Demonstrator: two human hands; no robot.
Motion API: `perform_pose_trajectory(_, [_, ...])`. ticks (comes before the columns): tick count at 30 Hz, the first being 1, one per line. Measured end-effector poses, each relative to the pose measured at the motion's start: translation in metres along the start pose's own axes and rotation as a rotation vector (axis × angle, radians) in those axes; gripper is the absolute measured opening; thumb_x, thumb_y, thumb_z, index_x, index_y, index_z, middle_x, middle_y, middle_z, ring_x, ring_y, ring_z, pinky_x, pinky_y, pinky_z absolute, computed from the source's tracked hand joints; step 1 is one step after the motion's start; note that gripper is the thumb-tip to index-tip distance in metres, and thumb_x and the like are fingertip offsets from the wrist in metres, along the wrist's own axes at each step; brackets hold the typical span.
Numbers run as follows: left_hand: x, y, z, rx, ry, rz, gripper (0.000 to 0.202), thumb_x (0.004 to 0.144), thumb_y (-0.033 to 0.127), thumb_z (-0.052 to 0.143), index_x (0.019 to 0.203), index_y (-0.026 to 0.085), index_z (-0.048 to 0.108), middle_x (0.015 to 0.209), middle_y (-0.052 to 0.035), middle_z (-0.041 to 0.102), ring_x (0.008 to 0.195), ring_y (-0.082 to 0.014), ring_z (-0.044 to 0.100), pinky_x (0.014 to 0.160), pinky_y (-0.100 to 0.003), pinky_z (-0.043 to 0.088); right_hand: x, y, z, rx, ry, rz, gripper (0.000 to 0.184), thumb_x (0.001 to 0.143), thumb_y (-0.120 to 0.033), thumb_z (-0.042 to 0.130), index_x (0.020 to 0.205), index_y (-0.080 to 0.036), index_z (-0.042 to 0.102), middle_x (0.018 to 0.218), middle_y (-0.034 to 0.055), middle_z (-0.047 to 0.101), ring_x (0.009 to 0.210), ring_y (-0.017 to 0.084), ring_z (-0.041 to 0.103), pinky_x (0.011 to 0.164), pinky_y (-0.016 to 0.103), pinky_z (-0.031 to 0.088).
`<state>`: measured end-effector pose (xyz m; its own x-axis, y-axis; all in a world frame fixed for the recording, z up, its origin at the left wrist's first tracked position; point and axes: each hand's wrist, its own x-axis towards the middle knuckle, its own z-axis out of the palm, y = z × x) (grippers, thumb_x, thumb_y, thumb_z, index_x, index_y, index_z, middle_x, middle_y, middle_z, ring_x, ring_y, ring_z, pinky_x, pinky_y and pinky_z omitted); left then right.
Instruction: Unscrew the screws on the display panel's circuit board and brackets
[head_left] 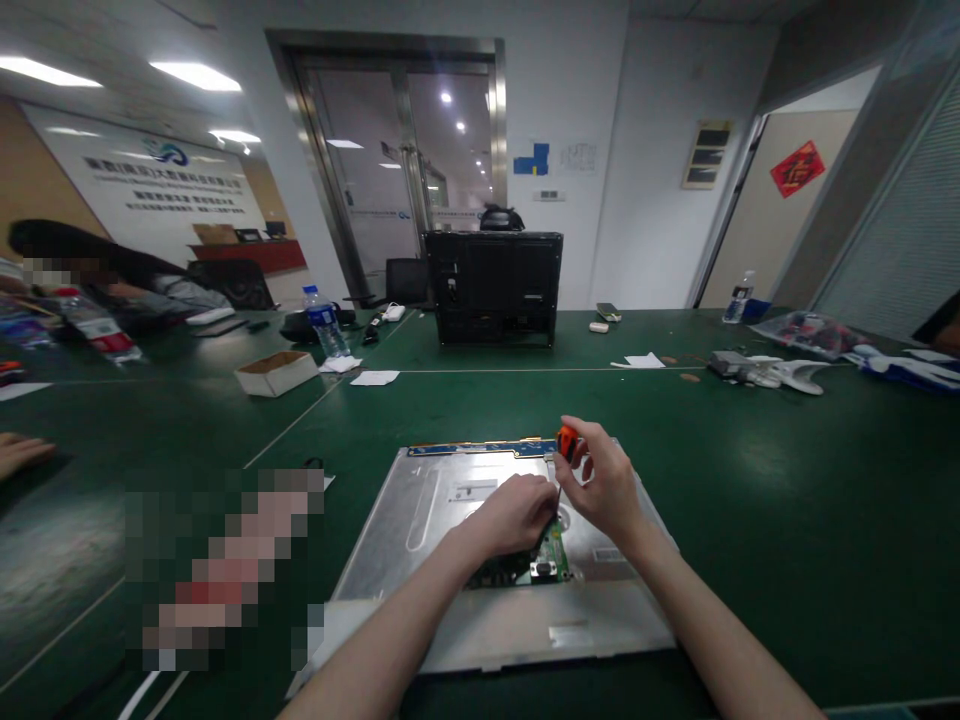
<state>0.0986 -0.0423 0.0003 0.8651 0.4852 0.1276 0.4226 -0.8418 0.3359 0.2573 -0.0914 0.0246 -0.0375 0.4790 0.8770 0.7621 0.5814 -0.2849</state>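
Note:
A silver metal display panel (420, 530) lies flat on the green table in front of me. A small green circuit board (553, 550) sits on its middle. My right hand (600, 485) is closed round a screwdriver with an orange handle (567, 441), held upright with its shaft pointing down at the board. My left hand (514, 515) is curled, fingers pressed down on the panel beside the board, next to the screwdriver's tip. What its fingers pinch, if anything, is hidden.
A black monitor back (493, 287) stands upright further along the table. A cardboard box (276, 373), a water bottle (325, 321) and paper scraps lie to the left. Another person sits far left, and a separate hand (21, 452) rests at the left edge. Plastic parts lie right.

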Motion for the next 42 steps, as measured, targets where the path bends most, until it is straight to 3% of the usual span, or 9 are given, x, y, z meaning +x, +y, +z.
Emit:
perform_pose_trajectory(5, [-0.0007,0.0024,-0.0026,0.015,0.004,-0.019,0.015,0.085,0.010,0.051,0.085,0.015,0.064,0.090,-0.0099,0.072,0.081,-0.0233,0.065,0.070,-0.029,0.046,-0.0027,0.0038,0.0014,-0.006,0.017,0.030,0.030,0.095,-0.033,0.060,0.122,-0.021,0.055,0.097,0.0052,0.057,0.057,0.009,0.053,0.047,0.021,0.048])
perform_pose_trajectory(12, [-0.0002,0.0003,0.0001,-0.026,0.003,-0.016,0.016,0.085,0.010,0.051,0.089,0.016,0.065,0.092,-0.0096,0.072,0.084,-0.0232,0.065,0.075,-0.029,0.047,-0.0020,0.0020,0.0014,-0.008,-0.011,0.036,0.039,0.095,-0.023,0.054,0.134,-0.022,0.052,0.097,0.0058,0.059,0.058,0.010,0.055,0.048,0.021,0.049])
perform_pose_trajectory(16, [-0.0002,-0.0006,0.0014,-0.023,-0.001,-0.007,0.016,0.086,0.009,0.051,0.090,0.016,0.065,0.093,-0.0103,0.072,0.087,-0.0244,0.066,0.076,-0.030,0.047,-0.0001,-0.0007,0.0000,0.000,0.002,0.024,0.039,0.092,-0.018,0.049,0.131,-0.019,0.051,0.093,0.0052,0.061,0.059,0.012,0.055,0.049,0.022,0.050])
perform_pose_trajectory(24, [0.0006,-0.0014,0.0009,0.007,-0.010,-0.005,0.016,0.085,0.009,0.050,0.086,0.015,0.065,0.090,-0.0104,0.073,0.081,-0.0233,0.066,0.070,-0.029,0.046,-0.0024,0.0033,0.0013,0.003,0.000,0.020,0.034,0.093,-0.031,0.060,0.125,-0.020,0.052,0.094,0.0051,0.060,0.059,0.011,0.054,0.048,0.022,0.048])
perform_pose_trajectory(42, [0.0006,-0.0022,0.0020,0.011,-0.003,-0.001,0.015,0.086,0.009,0.051,0.086,0.015,0.064,0.091,-0.0094,0.073,0.082,-0.0229,0.066,0.070,-0.028,0.045,-0.0014,0.0002,0.0000,-0.016,-0.008,0.024,0.036,0.091,-0.020,0.051,0.127,-0.020,0.049,0.083,0.0011,0.059,0.055,0.012,0.053,0.048,0.023,0.047])
